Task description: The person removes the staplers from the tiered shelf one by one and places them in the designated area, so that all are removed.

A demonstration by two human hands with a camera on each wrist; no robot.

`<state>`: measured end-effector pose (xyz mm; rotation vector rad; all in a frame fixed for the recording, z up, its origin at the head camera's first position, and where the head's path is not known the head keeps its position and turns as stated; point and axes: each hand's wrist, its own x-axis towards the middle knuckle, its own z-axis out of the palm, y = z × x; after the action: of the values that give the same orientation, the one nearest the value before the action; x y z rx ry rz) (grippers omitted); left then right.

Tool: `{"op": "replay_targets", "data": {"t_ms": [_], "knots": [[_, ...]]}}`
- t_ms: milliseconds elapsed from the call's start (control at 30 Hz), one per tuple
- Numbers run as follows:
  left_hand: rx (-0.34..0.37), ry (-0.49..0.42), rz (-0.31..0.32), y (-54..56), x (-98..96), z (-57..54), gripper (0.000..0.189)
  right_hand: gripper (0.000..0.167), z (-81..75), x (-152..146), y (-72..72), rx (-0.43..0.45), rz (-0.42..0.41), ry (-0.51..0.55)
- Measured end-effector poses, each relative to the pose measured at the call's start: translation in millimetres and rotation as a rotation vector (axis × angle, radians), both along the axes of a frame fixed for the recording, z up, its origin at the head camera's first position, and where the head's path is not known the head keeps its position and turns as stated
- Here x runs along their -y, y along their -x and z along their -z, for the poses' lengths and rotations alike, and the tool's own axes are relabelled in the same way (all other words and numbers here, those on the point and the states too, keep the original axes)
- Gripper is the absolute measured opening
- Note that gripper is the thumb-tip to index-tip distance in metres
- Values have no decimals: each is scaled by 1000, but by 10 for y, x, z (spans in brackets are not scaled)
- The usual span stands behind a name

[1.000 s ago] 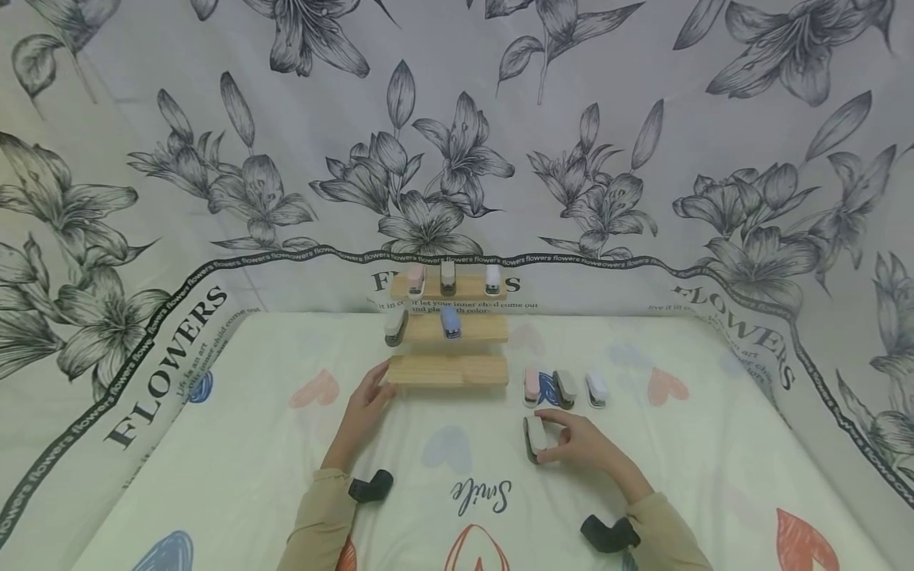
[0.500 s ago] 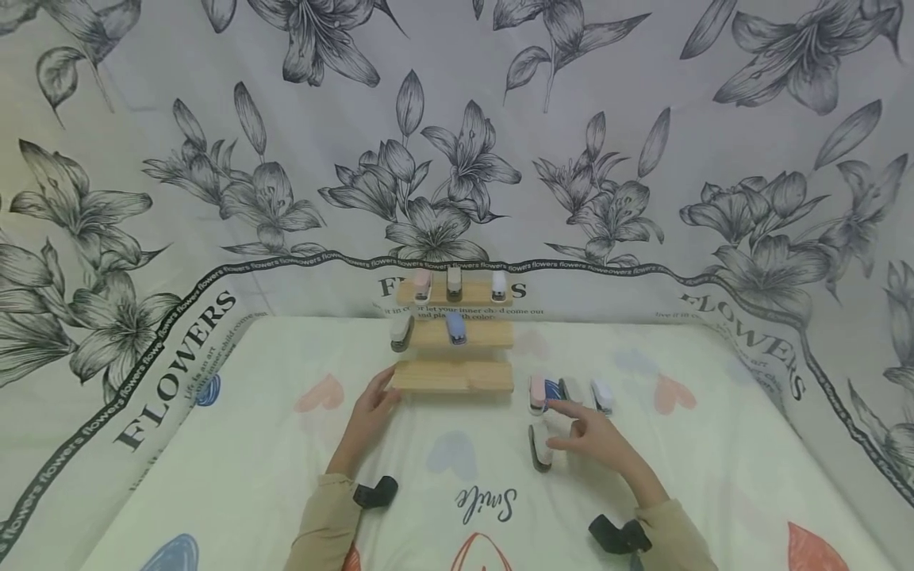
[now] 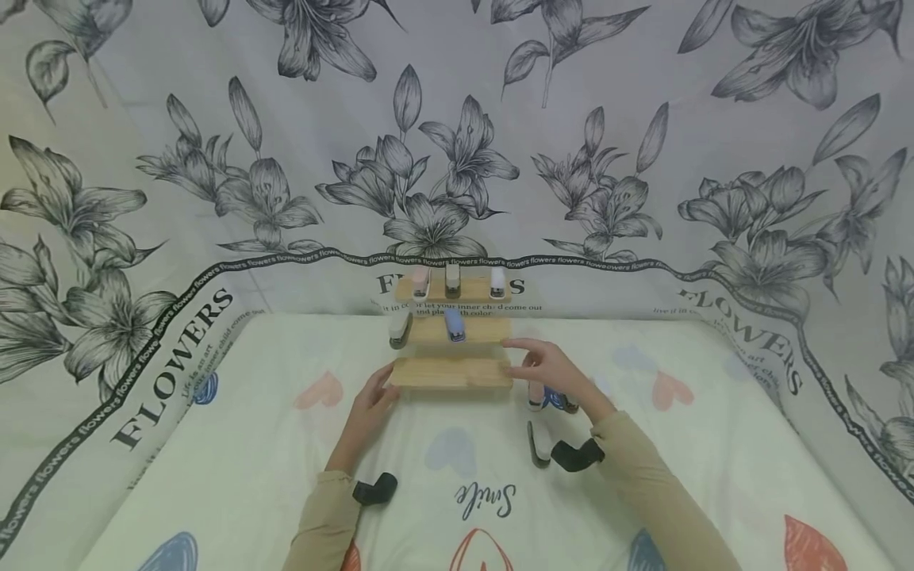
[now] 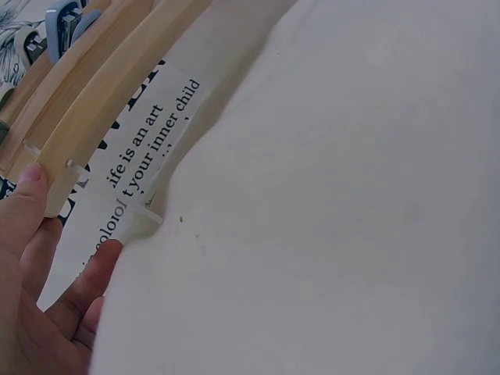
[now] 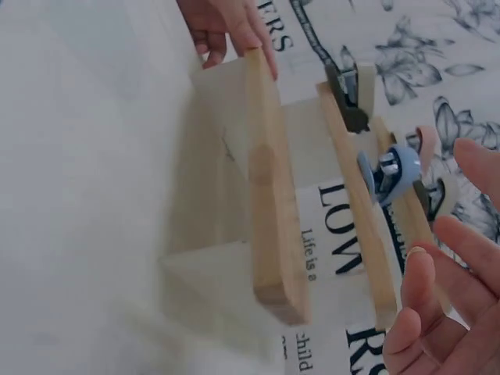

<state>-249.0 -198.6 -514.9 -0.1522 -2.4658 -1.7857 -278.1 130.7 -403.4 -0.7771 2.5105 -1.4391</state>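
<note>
A three-step wooden display rack (image 3: pixel 450 373) stands at the centre back. My left hand (image 3: pixel 367 404) holds the left end of its lowest board, thumb (image 4: pixel 31 183) on the wood and fingers lower down. At the rack's right end my right hand (image 3: pixel 553 369) reaches in with spread fingers, the palm holding nothing. A blue mini stapler (image 3: pixel 455 325) and a grey one (image 3: pixel 401 329) sit on the middle board. On the top board are a pink stapler (image 3: pixel 420 282), a beige stapler (image 3: pixel 453 281) and a white stapler (image 3: pixel 497 282).
On the cloth right of the rack, another pink stapler (image 3: pixel 535 394) is partly hidden by the right arm, with more staplers behind it. A pale stapler with a dark base (image 3: pixel 539 442) lies nearer, beside the black wrist camera (image 3: pixel 578 455). Floral fabric (image 3: pixel 428 159) hangs behind.
My right hand has let go of the pale stapler, leaving it on the cloth, and moved up and left to the rack's right end. My left hand stays at the rack.
</note>
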Motion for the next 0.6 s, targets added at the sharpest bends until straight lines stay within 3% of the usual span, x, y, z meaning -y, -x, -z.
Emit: {"op": "replay_targets", "data": {"t_ms": [100,233,467,600], "knots": [[-7,0,4,5,0,-1,53,51,25,121,181,26,-12,52],[-3,9,-8,12,0,-19,52,54,54,277,316,134,-41,183],[-4,-13,-4,-3,2,-2,52,66,151,551,418,349,-44,293],[-26,-9,-4,-12,-7,-8,51,69,107,700,479,386,-26,320]]}}
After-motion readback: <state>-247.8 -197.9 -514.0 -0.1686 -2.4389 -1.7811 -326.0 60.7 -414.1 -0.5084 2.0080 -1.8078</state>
